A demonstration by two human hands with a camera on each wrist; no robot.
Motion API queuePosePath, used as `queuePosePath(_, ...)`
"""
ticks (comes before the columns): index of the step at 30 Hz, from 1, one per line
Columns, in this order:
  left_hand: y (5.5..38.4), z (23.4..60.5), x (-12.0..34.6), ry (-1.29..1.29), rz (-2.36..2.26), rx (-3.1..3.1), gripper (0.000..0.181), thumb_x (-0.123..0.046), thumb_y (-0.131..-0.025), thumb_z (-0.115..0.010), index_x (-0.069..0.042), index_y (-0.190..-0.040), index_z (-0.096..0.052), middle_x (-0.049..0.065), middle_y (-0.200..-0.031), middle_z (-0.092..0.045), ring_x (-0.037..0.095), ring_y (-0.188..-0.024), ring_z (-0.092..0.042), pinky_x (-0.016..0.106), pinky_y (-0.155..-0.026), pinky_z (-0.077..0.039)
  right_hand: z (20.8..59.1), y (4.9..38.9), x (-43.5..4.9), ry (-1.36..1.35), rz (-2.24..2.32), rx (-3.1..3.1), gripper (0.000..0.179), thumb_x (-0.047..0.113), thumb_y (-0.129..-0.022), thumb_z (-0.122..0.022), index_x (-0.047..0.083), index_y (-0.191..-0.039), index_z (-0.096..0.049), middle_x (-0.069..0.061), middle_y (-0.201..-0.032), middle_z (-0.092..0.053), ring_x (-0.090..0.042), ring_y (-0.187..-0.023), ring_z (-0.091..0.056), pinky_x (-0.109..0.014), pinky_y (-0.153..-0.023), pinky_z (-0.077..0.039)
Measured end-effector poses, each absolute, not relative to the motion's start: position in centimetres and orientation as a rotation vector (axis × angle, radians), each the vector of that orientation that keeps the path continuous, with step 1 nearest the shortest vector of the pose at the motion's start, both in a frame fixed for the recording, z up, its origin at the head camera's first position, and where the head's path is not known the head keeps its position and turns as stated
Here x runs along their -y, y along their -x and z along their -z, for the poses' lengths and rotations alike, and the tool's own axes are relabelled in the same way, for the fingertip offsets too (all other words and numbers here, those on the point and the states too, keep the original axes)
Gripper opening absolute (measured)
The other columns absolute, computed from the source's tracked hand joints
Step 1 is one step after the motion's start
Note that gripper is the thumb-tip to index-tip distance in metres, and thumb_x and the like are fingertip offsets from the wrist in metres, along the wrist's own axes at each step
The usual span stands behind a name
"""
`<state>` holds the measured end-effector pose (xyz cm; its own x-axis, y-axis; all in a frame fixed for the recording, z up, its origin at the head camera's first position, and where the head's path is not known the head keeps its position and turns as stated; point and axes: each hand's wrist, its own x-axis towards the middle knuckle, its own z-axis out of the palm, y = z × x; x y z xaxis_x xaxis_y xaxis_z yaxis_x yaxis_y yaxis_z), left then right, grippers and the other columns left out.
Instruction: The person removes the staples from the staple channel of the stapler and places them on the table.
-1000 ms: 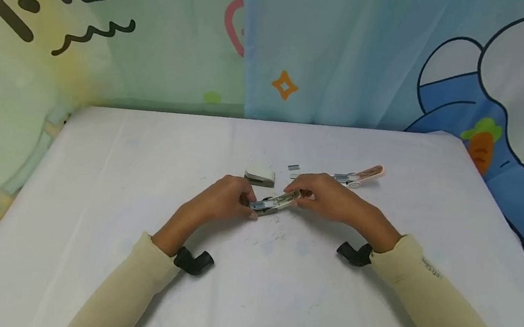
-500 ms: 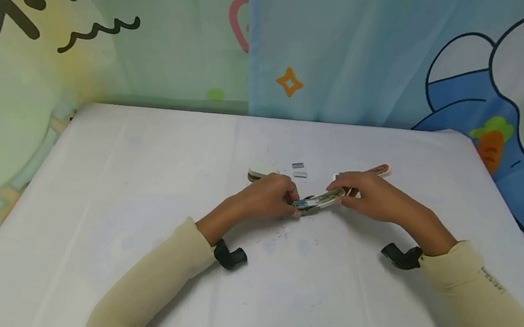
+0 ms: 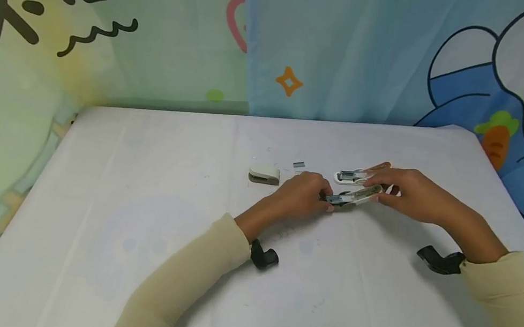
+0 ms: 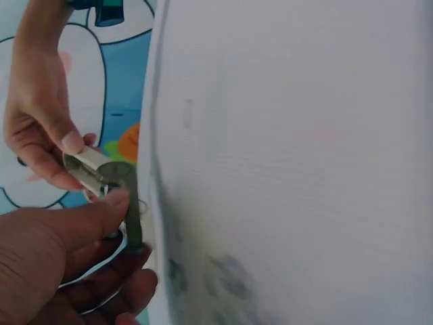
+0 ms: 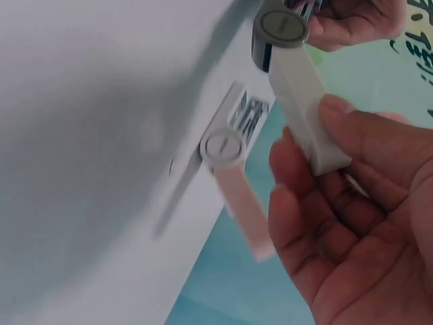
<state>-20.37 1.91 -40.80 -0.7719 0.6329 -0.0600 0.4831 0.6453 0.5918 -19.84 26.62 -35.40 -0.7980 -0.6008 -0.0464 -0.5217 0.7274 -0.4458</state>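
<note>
Both hands hold one white and grey-green stapler, swung open at its round hinge, just above the table. My left hand pinches its base end; in the left wrist view the thumb presses near the hinge. My right hand grips the white top arm, seen at close range as the white stapler arm between thumb and fingers. Right behind it lies a second stapler with a pink arm, also swung open, its staple channel showing. The right hand partly covers that pink arm in the head view.
A small whitish stapler, folded closed, rests left of the hands. Short staple strips lie behind the left hand. Loose staples are scattered on the white tablecloth. A printed curtain hangs behind the table.
Both hands have moved right together with the open stapler, from beside the folded stapler to in front of the pink one. Their hold on it looks the same.
</note>
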Motion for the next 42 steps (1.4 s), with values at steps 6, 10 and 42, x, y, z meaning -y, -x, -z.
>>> queuePosePath(6,20.9,40.5,-3.8,-0.942,-0.805,-2.569,0.024,-0.027,-0.090,-0.072,-0.011,-0.108,-0.070,-0.007,-0.094,-0.061,0.005,-0.080,-0.054,0.020,-0.072,-0.043,35.0,19.4,-28.3,0.859,0.567,-2.788,0.035,-0.002,-0.081,-0.075,0.001,-0.115,-0.068,-0.020,-0.115,-0.064,-0.019,-0.080,-0.060,-0.031,-0.066,-0.051)
queuePosePath(10,21.1,40.6,-4.3,-0.915,-0.758,-2.583,0.025,-0.028,-0.090,-0.073,-0.011,-0.108,-0.070,-0.008,-0.094,-0.061,0.004,-0.080,-0.055,0.019,-0.072,-0.044,35.4,19.5,-28.4,0.839,0.561,-2.779,0.032,-0.002,-0.082,-0.075,0.001,-0.113,-0.069,-0.019,-0.114,-0.065,-0.018,-0.078,-0.058,-0.031,-0.064,-0.050)
queuePosePath(42,23.4,40.8,12.3,-0.572,-1.115,-2.741,0.053,-0.028,-0.078,-0.084,-0.001,-0.120,-0.067,0.009,-0.111,-0.064,0.023,-0.099,-0.057,0.035,-0.083,-0.048,36.8,22.5,-10.8,1.124,0.723,-2.715,0.040,0.017,-0.093,-0.068,0.005,-0.131,-0.060,-0.010,-0.120,-0.053,-0.019,-0.083,-0.056,-0.033,-0.071,-0.048)
